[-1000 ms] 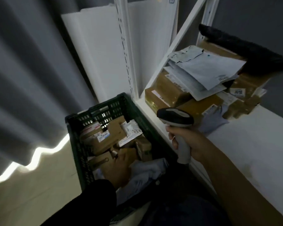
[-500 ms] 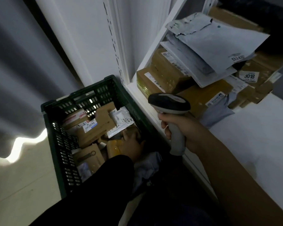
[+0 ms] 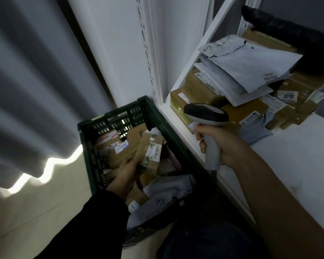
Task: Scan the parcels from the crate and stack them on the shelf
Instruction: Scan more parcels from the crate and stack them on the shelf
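Left hand (image 3: 127, 171) has lifted a box (image 3: 150, 148) inside the crate (image 3: 133, 107), gripping it; right hand (image 3: 227, 146) clasps scanner (image 3: 206, 114) beside crate; shelf (image 3: 297, 156) part-stacked, more parcels (image 3: 110, 144) unscanned.

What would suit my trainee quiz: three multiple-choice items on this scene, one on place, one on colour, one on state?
1. Where is the cardboard parcel that the left hand grips? A on the shelf; B in the crate; C on the floor.
2. What colour is the crate? A dark green; B red; C white.
3. What does the right hand hold? A nothing; B an envelope; C the scanner.
Answers: 1 B, crate walls surround it; 2 A, its lattice wall shows green; 3 C, fingers curl round the handle.
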